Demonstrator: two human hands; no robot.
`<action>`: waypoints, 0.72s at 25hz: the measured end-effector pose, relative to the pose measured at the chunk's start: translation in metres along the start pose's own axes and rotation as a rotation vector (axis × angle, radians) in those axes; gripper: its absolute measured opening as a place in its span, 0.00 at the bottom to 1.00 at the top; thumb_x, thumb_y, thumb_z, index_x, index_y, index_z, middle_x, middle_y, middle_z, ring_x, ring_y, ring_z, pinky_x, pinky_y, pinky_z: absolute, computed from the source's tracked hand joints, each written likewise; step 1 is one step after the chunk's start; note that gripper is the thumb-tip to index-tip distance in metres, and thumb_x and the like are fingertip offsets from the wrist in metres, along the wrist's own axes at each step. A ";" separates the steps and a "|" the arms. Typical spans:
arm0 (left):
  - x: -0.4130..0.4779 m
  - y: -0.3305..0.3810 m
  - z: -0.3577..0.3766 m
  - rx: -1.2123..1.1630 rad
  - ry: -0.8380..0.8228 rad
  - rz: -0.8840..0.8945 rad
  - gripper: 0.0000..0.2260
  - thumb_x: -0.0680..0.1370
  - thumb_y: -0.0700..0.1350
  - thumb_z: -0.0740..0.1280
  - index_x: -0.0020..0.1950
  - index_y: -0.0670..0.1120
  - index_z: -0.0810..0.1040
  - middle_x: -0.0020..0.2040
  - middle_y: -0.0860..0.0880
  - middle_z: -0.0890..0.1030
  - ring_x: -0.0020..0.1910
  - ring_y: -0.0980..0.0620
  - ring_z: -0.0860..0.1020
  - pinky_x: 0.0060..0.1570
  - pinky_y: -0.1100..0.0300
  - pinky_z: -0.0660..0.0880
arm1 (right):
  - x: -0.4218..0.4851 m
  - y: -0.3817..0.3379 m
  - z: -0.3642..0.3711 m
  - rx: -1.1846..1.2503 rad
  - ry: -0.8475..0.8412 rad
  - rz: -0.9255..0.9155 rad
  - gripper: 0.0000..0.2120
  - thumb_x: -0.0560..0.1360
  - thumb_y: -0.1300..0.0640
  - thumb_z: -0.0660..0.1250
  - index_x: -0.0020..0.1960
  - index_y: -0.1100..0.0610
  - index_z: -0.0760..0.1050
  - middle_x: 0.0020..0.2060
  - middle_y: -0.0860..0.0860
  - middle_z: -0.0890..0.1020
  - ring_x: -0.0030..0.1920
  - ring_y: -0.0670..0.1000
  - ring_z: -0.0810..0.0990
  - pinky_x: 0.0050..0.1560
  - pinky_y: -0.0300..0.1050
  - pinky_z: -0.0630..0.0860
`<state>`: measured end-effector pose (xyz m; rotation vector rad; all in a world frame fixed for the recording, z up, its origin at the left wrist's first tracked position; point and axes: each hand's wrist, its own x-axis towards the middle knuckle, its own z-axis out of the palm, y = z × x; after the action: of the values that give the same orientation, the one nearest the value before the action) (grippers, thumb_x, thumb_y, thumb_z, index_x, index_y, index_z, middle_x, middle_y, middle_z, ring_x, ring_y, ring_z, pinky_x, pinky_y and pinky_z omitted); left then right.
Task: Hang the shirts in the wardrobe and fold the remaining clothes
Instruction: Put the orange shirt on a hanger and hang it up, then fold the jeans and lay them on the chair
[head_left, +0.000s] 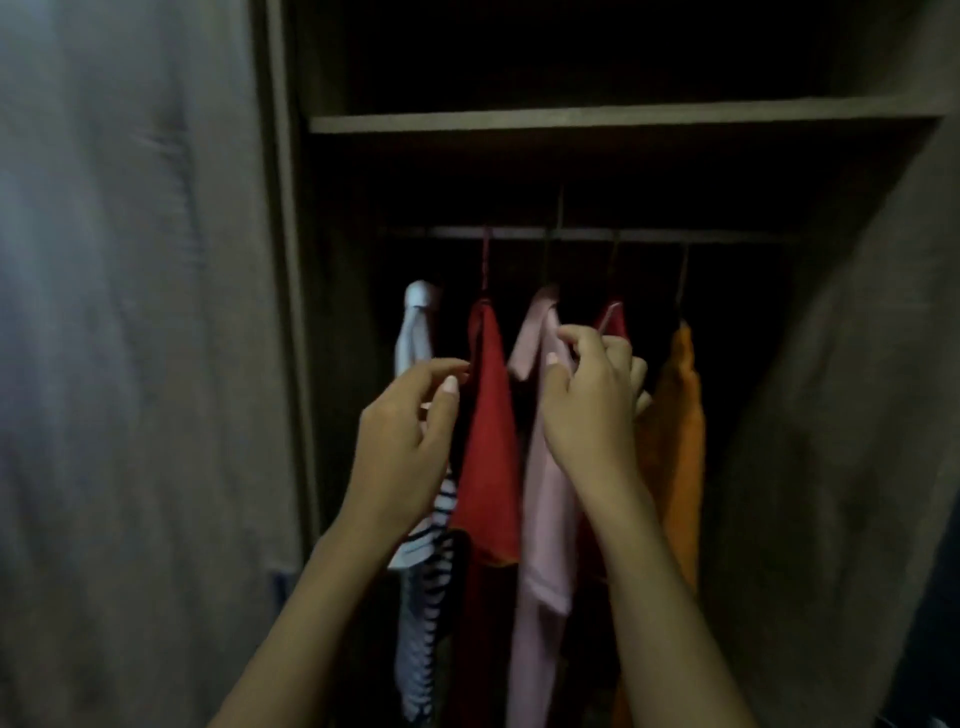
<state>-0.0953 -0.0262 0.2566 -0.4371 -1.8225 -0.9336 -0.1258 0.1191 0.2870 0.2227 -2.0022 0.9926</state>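
Lighting is dim. The wardrobe (291, 312) has a grey-brown wood-grain frame. One shelf (623, 117) spans the upper interior, with a hanging rail (727, 235) beneath it. The left panel (130, 364) and right panel (831, 467) flank the dark opening.

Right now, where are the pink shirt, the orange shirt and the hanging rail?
pink shirt (545, 493), head view, on the middle of its hanging body.
orange shirt (675, 457), head view, on its upper body fabric.
hanging rail (649, 236), head view, on a bare stretch right of centre.

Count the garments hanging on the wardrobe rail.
5, left to right: white striped shirt, red shirt, pink shirt, second red garment behind the right hand, orange shirt. Others may be hidden.
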 end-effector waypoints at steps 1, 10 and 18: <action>-0.009 -0.003 -0.015 0.012 0.004 -0.015 0.12 0.79 0.46 0.58 0.57 0.47 0.77 0.50 0.53 0.82 0.50 0.60 0.79 0.50 0.66 0.73 | -0.013 -0.007 0.007 0.065 -0.002 -0.012 0.14 0.78 0.56 0.61 0.63 0.51 0.72 0.62 0.52 0.71 0.65 0.55 0.64 0.60 0.47 0.58; -0.146 -0.062 -0.224 0.300 0.100 -0.375 0.09 0.77 0.47 0.59 0.51 0.53 0.77 0.43 0.57 0.82 0.43 0.62 0.80 0.47 0.59 0.76 | -0.190 -0.112 0.111 0.463 -0.229 -0.006 0.09 0.73 0.67 0.64 0.51 0.60 0.78 0.47 0.58 0.78 0.50 0.59 0.76 0.53 0.42 0.67; -0.284 -0.085 -0.366 0.485 0.133 -0.783 0.10 0.77 0.46 0.59 0.47 0.61 0.74 0.42 0.57 0.81 0.40 0.56 0.79 0.46 0.57 0.75 | -0.367 -0.166 0.190 0.587 -0.890 0.184 0.08 0.78 0.62 0.60 0.55 0.54 0.74 0.53 0.48 0.72 0.47 0.43 0.73 0.47 0.33 0.67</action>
<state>0.1972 -0.3274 0.0422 0.6718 -2.0318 -0.9380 0.0600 -0.2018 0.0398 0.9468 -2.4608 1.8119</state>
